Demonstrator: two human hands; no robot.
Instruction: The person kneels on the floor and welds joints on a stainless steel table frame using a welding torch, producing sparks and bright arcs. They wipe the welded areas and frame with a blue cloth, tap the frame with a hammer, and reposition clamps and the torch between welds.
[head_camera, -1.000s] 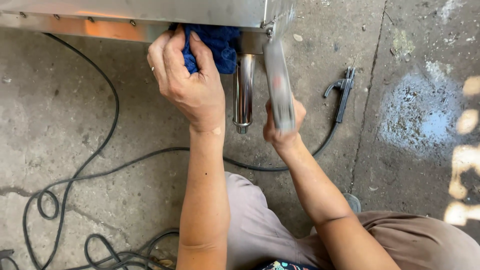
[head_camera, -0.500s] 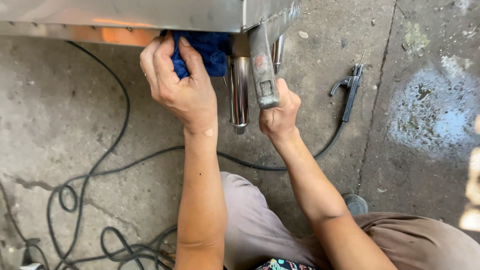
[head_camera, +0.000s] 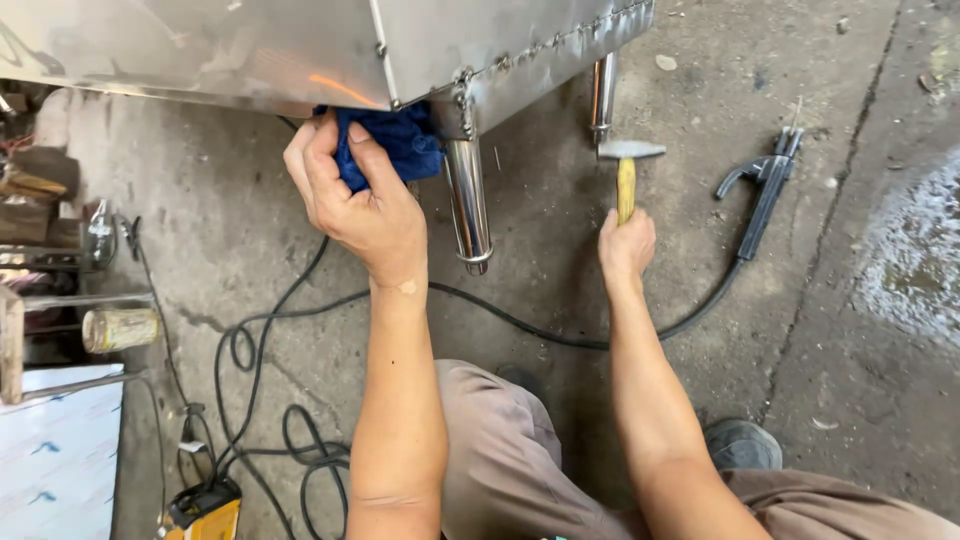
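Concrete floor (head_camera: 850, 420): grey, stained, cracked; everything listed is carried by it.

Stainless steel cabinet (head_camera: 300, 45): seen from above at the far edge of the floor, with a welded seam along its corner. Two polished tubular legs are seen, the near leg (head_camera: 468, 205) at the corner and the far leg (head_camera: 602, 90) behind it.

Black cable (head_camera: 270, 400): looped over the floor's near left part; another run leads right to a welding electrode holder (head_camera: 765, 190), laid on the floor well apart from the cabinet.

Left hand (head_camera: 365, 205): fingers clenched around a blue cloth (head_camera: 395, 145), which is pressed against the cabinet's underside just beside the near leg.

Right hand (head_camera: 627, 245): fingers closed around the wooden handle of a hammer (head_camera: 628, 165); its steel head is held close by the far leg; contact cannot be told.

Glass jar (head_camera: 120, 328): lying at the floor's left edge.
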